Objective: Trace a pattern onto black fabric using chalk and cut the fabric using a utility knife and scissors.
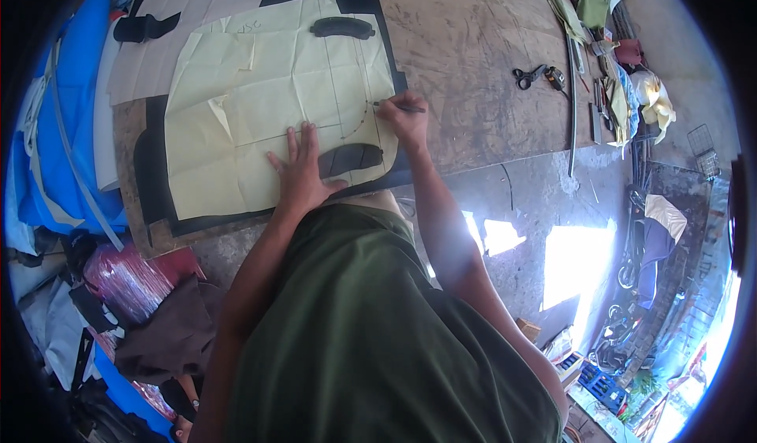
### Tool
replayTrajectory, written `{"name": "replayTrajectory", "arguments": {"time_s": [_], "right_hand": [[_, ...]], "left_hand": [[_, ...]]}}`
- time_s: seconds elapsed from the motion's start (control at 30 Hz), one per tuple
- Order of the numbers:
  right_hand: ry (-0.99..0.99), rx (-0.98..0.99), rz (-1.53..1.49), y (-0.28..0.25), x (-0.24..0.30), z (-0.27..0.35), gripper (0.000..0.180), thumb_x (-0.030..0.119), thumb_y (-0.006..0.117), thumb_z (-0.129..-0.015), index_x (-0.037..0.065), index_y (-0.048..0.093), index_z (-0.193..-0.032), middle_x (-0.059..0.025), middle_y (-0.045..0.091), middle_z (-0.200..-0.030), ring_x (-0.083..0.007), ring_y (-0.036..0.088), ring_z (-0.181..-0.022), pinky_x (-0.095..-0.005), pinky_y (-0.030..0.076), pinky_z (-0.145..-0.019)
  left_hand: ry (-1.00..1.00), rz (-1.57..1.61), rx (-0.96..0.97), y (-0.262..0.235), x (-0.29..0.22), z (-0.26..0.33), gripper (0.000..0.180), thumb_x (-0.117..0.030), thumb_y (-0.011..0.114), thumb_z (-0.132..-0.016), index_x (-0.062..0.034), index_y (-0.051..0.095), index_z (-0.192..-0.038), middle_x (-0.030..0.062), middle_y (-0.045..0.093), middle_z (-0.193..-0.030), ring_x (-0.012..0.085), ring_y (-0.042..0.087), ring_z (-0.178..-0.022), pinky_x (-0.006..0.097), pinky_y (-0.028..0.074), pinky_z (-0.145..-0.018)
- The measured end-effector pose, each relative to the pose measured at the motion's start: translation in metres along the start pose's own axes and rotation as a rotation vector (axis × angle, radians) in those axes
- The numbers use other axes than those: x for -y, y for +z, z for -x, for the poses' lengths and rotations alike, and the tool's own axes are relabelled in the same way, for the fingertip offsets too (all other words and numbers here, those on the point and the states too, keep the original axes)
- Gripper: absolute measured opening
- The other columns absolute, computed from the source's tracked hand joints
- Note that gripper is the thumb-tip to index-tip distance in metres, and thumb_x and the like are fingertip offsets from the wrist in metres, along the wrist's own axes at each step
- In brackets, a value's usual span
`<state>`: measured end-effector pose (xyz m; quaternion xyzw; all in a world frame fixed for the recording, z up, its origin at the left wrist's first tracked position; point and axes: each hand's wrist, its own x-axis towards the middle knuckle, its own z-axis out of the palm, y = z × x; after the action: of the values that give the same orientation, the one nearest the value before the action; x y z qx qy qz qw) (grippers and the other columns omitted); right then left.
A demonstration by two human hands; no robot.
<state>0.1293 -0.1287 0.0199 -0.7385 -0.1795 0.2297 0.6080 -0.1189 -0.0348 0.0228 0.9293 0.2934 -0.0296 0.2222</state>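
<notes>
A creased pale yellow paper pattern [260,104] lies over black material [154,183] on a worn wooden table [473,57]. My left hand [300,171] presses flat on the paper's near edge, fingers spread, next to a dark curved weight [351,159]. My right hand [406,116] grips a thin pen-like marker [394,107], its tip at the paper's right edge beside a drawn curved line. A second dark curved weight [343,27] rests on the paper's far edge.
Scissors [530,75] and a long metal ruler [572,104] lie at the table's right. More beige pattern paper [189,1] and a dark piece [146,27] sit at the far left. Blue fabric [59,143] and bundled cloth [150,301] are piled left.
</notes>
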Motion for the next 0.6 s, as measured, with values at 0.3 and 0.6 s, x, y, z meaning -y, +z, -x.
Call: {"name": "replayTrajectory", "arguments": {"time_s": [0.3,0.6], "right_hand": [[0.023,-0.001,-0.005,0.003,0.005,-0.002,0.01,0.009,0.079,-0.077,0.001,0.073,-0.078,-0.0046,0.071,-0.069,-0.0113,0.06,-0.058,-0.024,0.051,-0.059],[0.156,0.026,-0.093,-0.002,0.004,-0.015,0.009,0.007,0.077,-0.083,-0.001,0.074,-0.087,-0.0074,0.072,-0.074,-0.0132,0.066,-0.065,-0.0233,0.053,-0.063]], "left_hand": [[-0.014,-0.024,0.02,-0.009,-0.007,0.001,0.128,-0.052,0.087,-0.078,-0.0002,0.012,-0.168,0.0216,0.015,-0.177,0.048,0.007,-0.164,0.091,0.017,-0.108],[-0.005,-0.063,0.087,-0.021,-0.011,-0.007,0.125,-0.054,0.086,-0.079,0.0013,0.017,-0.167,0.0243,0.011,-0.177,0.0504,0.008,-0.162,0.089,0.022,-0.109]]}}
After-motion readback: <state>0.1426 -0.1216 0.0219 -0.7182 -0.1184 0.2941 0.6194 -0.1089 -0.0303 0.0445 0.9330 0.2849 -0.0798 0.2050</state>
